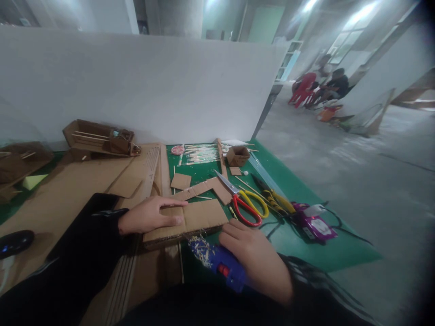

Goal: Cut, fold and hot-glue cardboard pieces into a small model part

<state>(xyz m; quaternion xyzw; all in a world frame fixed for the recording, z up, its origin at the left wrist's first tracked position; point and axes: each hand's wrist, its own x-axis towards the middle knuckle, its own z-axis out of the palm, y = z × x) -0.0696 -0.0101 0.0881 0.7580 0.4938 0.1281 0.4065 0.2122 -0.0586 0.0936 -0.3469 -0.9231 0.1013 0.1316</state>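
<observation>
My left hand (pixel 151 214) lies on top of a shallow folded cardboard box (pixel 204 213), with thumb and index finger stretched out and apart. Its other fingers are mostly hidden. My right hand (pixel 253 253) is wrapped round a blue hot glue gun (pixel 217 262) with a red switch. Dried glue and pale scraps crust the gun's front end, which is close to the box's near edge. Just beyond the box lie an angled cardboard strip (pixel 200 188) and open scissors (pixel 243 201) with red and yellow handles.
Pliers (pixel 275 199) and a purple power strip (pixel 314 224) lie on the right of the green tabletop (pixel 340 253). Glue sticks (pixel 204 154) and a small cardboard box (pixel 238 156) stand near the white partition (pixel 152 86). Cardboard sheets (pixel 95 174) cover the left side.
</observation>
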